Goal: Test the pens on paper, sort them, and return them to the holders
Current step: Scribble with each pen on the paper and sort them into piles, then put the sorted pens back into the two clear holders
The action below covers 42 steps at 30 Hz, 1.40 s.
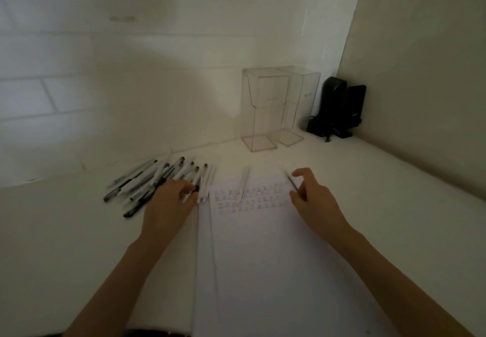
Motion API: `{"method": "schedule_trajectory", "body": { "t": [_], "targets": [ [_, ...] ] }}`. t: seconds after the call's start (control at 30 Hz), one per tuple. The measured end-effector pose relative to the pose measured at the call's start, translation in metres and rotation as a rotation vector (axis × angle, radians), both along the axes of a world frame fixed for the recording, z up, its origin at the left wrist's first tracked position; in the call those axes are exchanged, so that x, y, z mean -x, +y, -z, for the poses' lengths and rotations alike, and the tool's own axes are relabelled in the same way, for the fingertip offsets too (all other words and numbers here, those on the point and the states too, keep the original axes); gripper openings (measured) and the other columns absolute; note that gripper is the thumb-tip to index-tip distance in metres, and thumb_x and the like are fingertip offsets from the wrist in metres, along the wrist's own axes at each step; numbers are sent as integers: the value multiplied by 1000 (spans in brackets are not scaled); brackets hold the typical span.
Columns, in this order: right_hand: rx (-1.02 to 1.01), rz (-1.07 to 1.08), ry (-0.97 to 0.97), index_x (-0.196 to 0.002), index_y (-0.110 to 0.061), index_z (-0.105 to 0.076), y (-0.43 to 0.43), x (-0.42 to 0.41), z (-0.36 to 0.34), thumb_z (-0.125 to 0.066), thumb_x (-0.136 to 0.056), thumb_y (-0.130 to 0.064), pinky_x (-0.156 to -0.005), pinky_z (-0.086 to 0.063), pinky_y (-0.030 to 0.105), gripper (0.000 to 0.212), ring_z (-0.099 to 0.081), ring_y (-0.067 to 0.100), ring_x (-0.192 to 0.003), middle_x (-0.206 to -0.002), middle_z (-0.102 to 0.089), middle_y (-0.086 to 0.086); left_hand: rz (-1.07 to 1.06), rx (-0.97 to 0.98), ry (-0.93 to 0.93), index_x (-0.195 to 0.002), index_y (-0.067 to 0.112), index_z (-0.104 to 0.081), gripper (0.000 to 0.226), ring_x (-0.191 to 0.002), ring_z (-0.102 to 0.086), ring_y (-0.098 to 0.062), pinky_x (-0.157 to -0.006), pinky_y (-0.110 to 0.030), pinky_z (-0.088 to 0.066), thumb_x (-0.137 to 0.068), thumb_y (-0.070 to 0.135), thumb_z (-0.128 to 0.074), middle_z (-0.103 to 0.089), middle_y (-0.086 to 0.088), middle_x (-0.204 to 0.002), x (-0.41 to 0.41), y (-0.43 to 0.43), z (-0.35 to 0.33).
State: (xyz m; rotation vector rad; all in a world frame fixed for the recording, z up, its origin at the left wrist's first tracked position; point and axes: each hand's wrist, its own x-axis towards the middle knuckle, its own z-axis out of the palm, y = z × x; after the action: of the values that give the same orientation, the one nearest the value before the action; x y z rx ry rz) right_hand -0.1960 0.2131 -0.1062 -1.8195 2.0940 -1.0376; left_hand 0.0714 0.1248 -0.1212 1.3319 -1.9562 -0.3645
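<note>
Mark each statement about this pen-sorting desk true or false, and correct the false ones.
1. The two clear holders are full of pens. False: both stand empty; the pens lie in a pile on the table.
2. The right hand holds a thin pen over the paper. True.
3. The paper is blank. False: rows of test marks cross its upper part.
4. A white pen lies on the paper. True.
5. The left hand touches the clear holders. False: it is at the pile, far from them.
</note>
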Motion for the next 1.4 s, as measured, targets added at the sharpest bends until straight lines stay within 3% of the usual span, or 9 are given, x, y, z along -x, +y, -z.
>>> {"method": "schedule_trajectory", "body": {
  "t": [0.17,0.3,0.43,0.5,0.7,0.9,1.17,1.3,1.4],
  "targets": [
    [-45,169,41,-96,-17,-48,5,30,4,-56,-93,-24,-51,-33,21,10,-48,13,-61,-72,-54,2,13,-9,-4,-93,10,-65,11,-81,-53,-17,-72,-24,-36,-85,16,-63,-54,1,-87,11,-4,2],
    [-24,309,60,-91,-21,-52,16,63,15,-58,-90,-26,-53,-30,25,9,-51,18,-67,-80,-59,9,14,-6,-96,-107,11,-61,23,-85,-52,-17,-73,-26,-38,-88,24,-59,-52,-1,-97,25,-9,4],
    [-42,359,39,-89,-23,-55,31,88,20,-58,-89,-24,-63,-32,28,4,-51,20,-81,-85,-60,9,-48,39,-213,-122,9,-55,36,-111,-48,-28,-89,-36,-40,-89,22,-56,-48,-13,-125,38,-7,8],
    [-51,405,94,-94,-19,-59,37,95,21,-56,-91,-24,-66,-36,30,7,-51,22,-90,-85,-60,7,-73,34,-306,-123,7,-53,38,-116,-45,-31,-92,-40,-39,-89,23,-54,-48,-16,-126,42,-6,13],
    [-132,604,360,-104,-14,-61,44,103,24,-50,-93,-28,-81,-40,36,20,-50,28,-100,-101,-65,10,-114,76,-374,-108,4,-61,26,-93,-53,-36,-73,-41,-44,-86,17,-56,-58,-19,-103,45,-9,15],
    [-215,607,473,-109,-16,-57,38,92,23,-45,-93,-29,-87,-35,35,24,-46,26,-106,-111,-55,7,-158,20,-404,-104,9,-52,22,-92,-50,-30,-71,-35,-40,-86,21,-52,-53,-14,-104,52,-20,12],
    [-231,505,264,-119,-12,-53,24,85,8,-51,-92,-30,-89,-39,35,31,-46,30,-111,-120,-51,13,-151,-2,-470,-122,7,-46,42,-110,-44,-34,-86,-40,-39,-86,26,-55,-47,-18,-121,56,-19,-4],
    [-129,146,-107,-110,-10,-58,-23,64,-28,-57,-92,-25,-77,-39,25,24,-55,19,-96,-110,-60,8,133,-67,-155,-128,10,-44,45,-116,-41,-30,-92,-34,-35,-87,24,-59,-42,-16,-129,89,-42,-39],
    [-106,11,-267,-117,-11,-56,-75,48,-45,-58,-92,-30,-82,-40,25,31,-54,16,-101,-114,-58,4,241,-163,35,-129,10,-42,47,-112,-48,-25,-85,-25,-36,-87,22,-60,-43,-15,-129,117,-67,-57]
  ]
}}
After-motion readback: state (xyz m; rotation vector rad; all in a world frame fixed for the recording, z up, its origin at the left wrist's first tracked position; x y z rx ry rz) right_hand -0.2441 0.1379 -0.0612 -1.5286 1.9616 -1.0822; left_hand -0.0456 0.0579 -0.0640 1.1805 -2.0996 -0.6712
